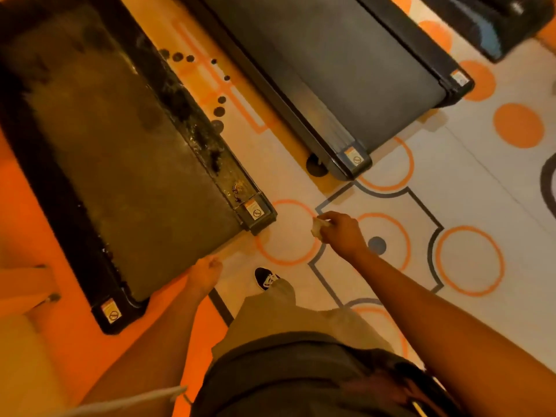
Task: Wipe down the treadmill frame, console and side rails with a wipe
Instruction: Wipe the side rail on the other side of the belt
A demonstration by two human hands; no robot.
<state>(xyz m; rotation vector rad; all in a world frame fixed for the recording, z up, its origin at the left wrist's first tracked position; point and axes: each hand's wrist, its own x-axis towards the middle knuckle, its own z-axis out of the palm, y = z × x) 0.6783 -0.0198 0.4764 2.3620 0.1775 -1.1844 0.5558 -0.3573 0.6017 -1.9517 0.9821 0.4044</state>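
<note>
White flooring (469,188) printed with orange rings lies under a dark shoe (266,278). The left hand (207,272) hangs with fingers loosely curled, holding nothing, by the nearest treadmill's (135,152) rear edge. The right hand (343,233) pinches a crumpled wipe (319,227) just off that treadmill's smudged side rail (210,142). Beyond stands a second treadmill (346,70).

The wipe (317,227) is mostly hidden inside the right hand (341,234).

Pale floor (481,182) carries orange circles (518,125) — warm light.
</note>
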